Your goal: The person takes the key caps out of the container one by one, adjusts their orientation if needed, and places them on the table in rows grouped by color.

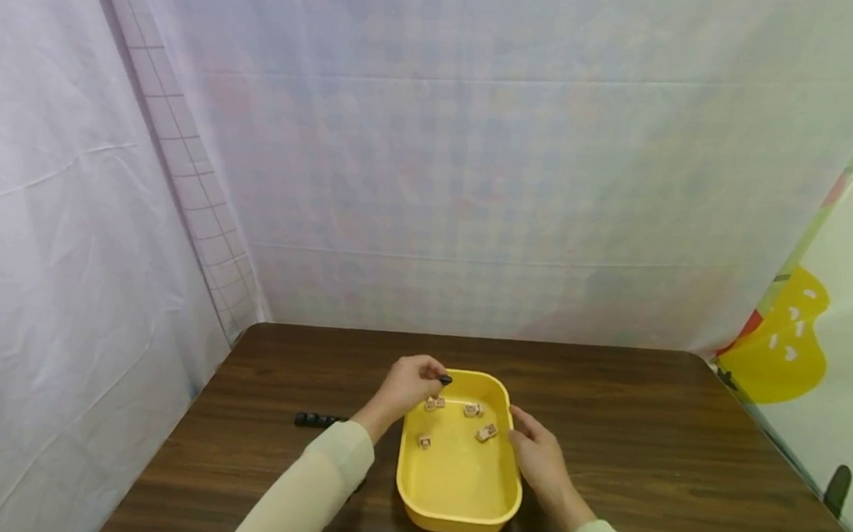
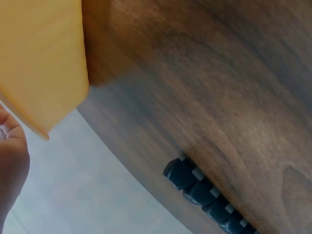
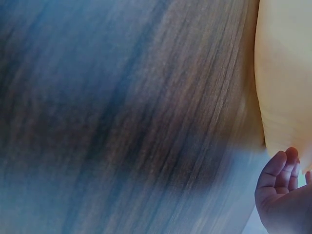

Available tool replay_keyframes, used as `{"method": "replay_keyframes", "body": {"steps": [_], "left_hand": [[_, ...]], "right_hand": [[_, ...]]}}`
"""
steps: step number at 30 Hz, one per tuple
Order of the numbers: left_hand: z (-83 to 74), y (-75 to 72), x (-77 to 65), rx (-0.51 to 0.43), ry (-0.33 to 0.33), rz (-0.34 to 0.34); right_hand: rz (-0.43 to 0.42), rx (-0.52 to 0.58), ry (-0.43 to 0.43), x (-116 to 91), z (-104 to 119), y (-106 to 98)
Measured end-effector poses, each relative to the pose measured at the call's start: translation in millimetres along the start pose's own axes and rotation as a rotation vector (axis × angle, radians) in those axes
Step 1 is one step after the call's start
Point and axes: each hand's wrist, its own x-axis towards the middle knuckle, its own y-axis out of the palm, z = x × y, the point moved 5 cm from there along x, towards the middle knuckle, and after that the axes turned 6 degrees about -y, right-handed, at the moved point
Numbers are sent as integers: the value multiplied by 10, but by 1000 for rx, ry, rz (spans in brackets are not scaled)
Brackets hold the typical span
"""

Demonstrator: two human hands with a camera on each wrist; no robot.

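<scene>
A yellow plastic basin (image 1: 462, 478) sits on the brown table, with several small beige pieces (image 1: 487, 432) marked in dark lines on its floor. Over the basin's far left part, my left hand (image 1: 410, 382) pinches a small black piece (image 1: 446, 379). On the opposite side my right hand (image 1: 538, 454) grips the basin's right rim; in the right wrist view its fingers (image 3: 276, 170) lie against the outer wall. Left of the basin, several black faceted pieces (image 2: 197, 191) with small grey tabs form a row, partly hidden by the left forearm in the head view.
The brown wood-grain table (image 1: 652, 451) extends to both sides of the basin. A pale curtain (image 1: 478, 178) hangs behind its far edge, and white sheeting (image 1: 58, 270) hangs at the left. A dark object (image 1: 360, 485) shows partly from behind the left sleeve.
</scene>
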Motion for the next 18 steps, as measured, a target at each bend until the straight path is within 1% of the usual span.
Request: {"method": "replay_keyframes", "body": {"steps": [6, 11, 15, 18], "left_hand": [[5, 52, -18, -159, -42, 43], [25, 27, -13, -245, -55, 32], [55, 5, 9, -272, -70, 45], [61, 0, 17, -240, -85, 66]], "right_hand": [[0, 10, 5, -4, 0, -5], [-5, 13, 1, -11, 9, -8], [-3, 5, 2, -13, 16, -9], [-1, 0, 5, -11, 20, -9]]}}
